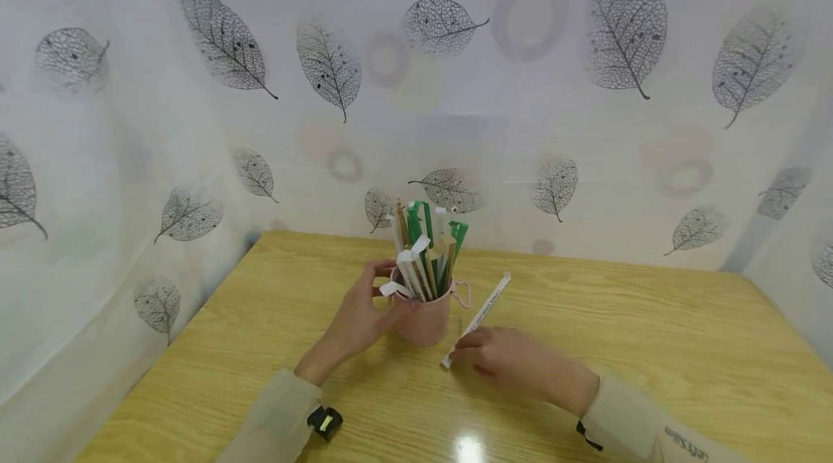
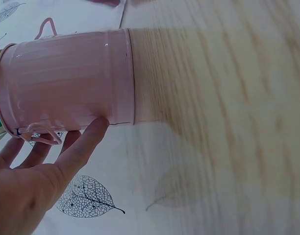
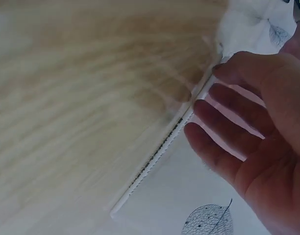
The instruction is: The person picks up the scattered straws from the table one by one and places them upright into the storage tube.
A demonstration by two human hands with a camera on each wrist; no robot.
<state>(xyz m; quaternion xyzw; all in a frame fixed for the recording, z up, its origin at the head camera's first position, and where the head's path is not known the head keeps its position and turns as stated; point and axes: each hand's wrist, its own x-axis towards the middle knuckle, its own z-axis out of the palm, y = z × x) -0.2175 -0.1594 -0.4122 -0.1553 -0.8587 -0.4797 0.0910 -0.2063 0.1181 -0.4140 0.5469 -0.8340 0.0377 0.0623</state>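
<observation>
A small pink pail (image 1: pixel 424 322) with wire handles stands upright on the table. My left hand (image 1: pixel 361 311) holds it by its left side; in the left wrist view the thumb (image 2: pixel 88 139) lies along the wall and the other fingers reach behind a handle. Paper-wrapped sticks (image 1: pixel 416 275), white, brown and green, fill the pail and jut above its rim. Right of it, a slim white paper-wrapped stick (image 1: pixel 489 302) with small dark print lies slantwise on the tabletop. My right hand (image 1: pixel 514 362) is over its near end, fingertips right at the stick's edge in the right wrist view.
The yellow wood-grain table (image 1: pixel 651 347) runs back to a pale curtain (image 1: pixel 468 87) printed with dark leaves, which also hangs along both sides. A black band (image 1: pixel 325 422) is on the left wrist, and a dark strap (image 1: pixel 588 435) on the right.
</observation>
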